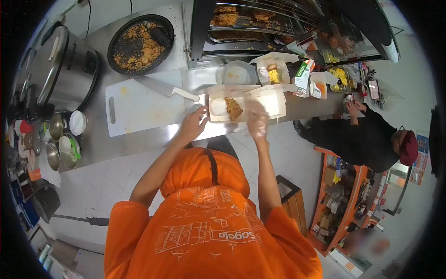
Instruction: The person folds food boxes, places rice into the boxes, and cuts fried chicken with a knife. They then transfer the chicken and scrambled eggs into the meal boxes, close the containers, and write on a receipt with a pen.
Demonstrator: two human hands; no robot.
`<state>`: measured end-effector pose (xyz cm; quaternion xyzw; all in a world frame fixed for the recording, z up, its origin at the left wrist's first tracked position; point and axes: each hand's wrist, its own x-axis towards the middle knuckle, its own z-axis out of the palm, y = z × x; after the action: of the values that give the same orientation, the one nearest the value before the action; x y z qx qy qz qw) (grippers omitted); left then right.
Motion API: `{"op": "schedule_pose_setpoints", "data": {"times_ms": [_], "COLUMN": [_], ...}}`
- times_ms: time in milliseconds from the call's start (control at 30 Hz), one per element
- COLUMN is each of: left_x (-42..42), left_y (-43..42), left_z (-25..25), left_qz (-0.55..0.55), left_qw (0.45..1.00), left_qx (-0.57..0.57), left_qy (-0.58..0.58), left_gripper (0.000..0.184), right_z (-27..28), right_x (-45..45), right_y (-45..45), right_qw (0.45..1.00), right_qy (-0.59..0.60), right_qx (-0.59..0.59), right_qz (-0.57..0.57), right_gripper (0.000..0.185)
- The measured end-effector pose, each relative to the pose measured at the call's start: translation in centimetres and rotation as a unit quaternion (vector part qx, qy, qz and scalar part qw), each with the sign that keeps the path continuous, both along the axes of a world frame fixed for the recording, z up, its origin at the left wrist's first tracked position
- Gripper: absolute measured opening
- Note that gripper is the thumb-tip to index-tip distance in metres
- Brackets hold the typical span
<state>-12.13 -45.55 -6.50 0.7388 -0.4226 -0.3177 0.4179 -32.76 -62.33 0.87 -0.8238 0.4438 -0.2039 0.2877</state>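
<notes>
An open cardboard takeaway box (217,118) stands at the counter's front edge. In its left part is a white block (218,107), which looks like rice, with a piece of fried chicken (233,109) beside it. My left hand (194,124) is at the box's left side, its bent fingers and thumb against the edge. My right hand (257,122), in a clear plastic glove, is over the right side of the box, next to a second open white box (274,103). Motion blurs its fingers, and I cannot see whether they hold anything.
A knife (174,90) lies on the white cutting board (139,114), its handle towards my left hand. Behind are a pan of crumbs (139,46), a plastic tub (239,72), filled boxes (273,76) and a display cabinet (251,35). A rice cooker (69,69) is left; a person (357,135) works right.
</notes>
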Motion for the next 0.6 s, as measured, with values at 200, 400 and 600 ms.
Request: {"op": "schedule_pose_setpoints", "data": {"times_ms": [200,400,600], "left_x": [3.8,3.0,-2.1], "left_y": [9.1,21.3,30.4], "left_z": [0.9,0.3,-4.5], "left_qz": [-0.113,0.027,0.212], "left_qw": [0.987,0.908,0.883], "left_qx": [0.045,0.175,0.167], "left_qy": [0.108,0.380,0.383], "left_gripper": [0.032,0.042,0.047], "right_z": [11.3,14.6,12.7], "right_x": [5.1,18.5,27.3], "right_y": [-5.0,-17.7,-27.0], "right_qw": [0.958,0.932,0.958], "right_qy": [-0.037,0.079,0.248], "right_qx": [-0.282,-0.346,-0.125], "right_qz": [-0.015,0.077,0.077], "right_gripper": [0.023,0.039,0.055]}}
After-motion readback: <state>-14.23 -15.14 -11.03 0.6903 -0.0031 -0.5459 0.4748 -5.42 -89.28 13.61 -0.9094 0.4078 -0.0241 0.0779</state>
